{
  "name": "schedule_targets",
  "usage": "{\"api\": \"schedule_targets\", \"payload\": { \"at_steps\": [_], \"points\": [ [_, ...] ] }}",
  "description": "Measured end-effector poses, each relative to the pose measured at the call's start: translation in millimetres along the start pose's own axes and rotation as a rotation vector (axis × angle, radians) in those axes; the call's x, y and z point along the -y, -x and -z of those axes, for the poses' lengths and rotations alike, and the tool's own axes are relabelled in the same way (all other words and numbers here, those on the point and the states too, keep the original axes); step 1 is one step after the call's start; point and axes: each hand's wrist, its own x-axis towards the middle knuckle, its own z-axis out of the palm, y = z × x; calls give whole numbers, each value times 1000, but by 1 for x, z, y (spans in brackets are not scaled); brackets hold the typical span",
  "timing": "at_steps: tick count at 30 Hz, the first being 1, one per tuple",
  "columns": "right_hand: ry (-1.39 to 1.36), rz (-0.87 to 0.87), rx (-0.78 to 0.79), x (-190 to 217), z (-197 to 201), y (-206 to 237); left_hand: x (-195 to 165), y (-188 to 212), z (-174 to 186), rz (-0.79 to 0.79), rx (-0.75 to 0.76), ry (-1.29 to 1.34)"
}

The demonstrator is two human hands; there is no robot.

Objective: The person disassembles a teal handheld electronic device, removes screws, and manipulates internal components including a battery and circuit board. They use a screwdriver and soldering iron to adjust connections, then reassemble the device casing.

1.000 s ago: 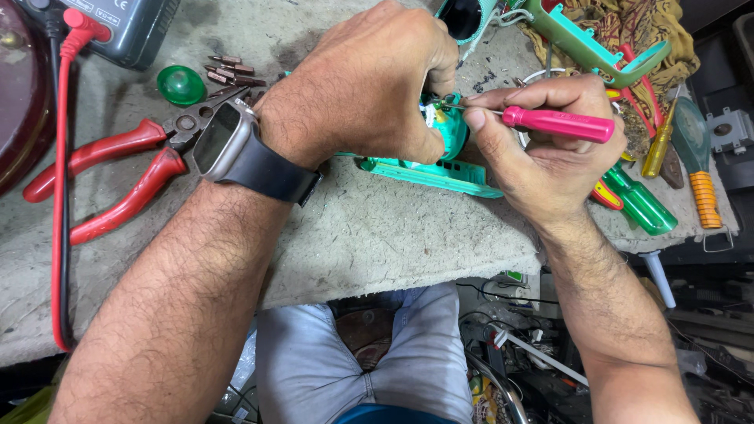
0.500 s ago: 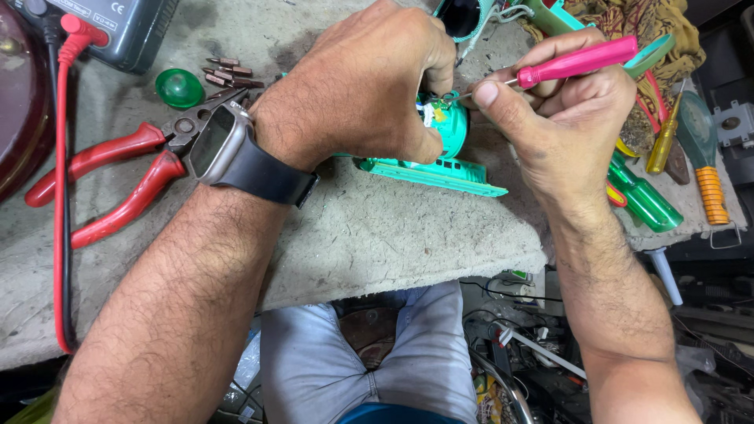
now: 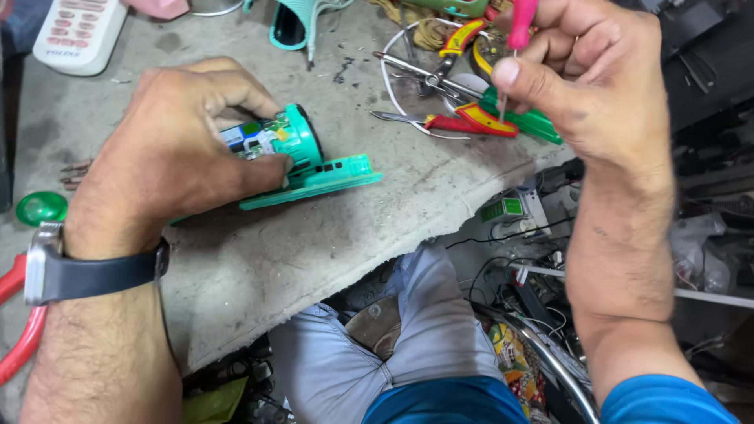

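Not much in the way of labels here. There's a white rectangular plastic remote-like keypad with rows of pinkish buttons (image 3: 78, 31) at the top left corner of the bench, with small dark print along its lower edge. Below the bench's broken edge, among the wires, sits a small green square label on a pale boxy part (image 3: 510, 207). The dark-strapped wristwatch with a silver case (image 3: 47, 271) shows only its side, screen hidden.

Worn grey workbench (image 3: 314, 259), teal device (image 3: 314, 169), green cap (image 3: 39, 208), red pliers (image 3: 16, 330), white remote (image 3: 78, 31)
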Motion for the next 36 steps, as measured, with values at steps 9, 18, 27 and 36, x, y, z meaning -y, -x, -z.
{"api": "schedule_targets", "payload": {
  "at_steps": [9,18,27,36],
  "points": [
    [1146,-180,139,-34,88,18,-7,-1,-6,100,35,-28],
    [1139,96,91,-65,116,26,-19,-7,-16,118,3,33],
    [181,-69,-579,-129,112,151,-20,-9,-13,128,29,-4],
    [-678,-430,-594,-213,29,221,23,5,-4,-209,-85,-18]
  ]
}}
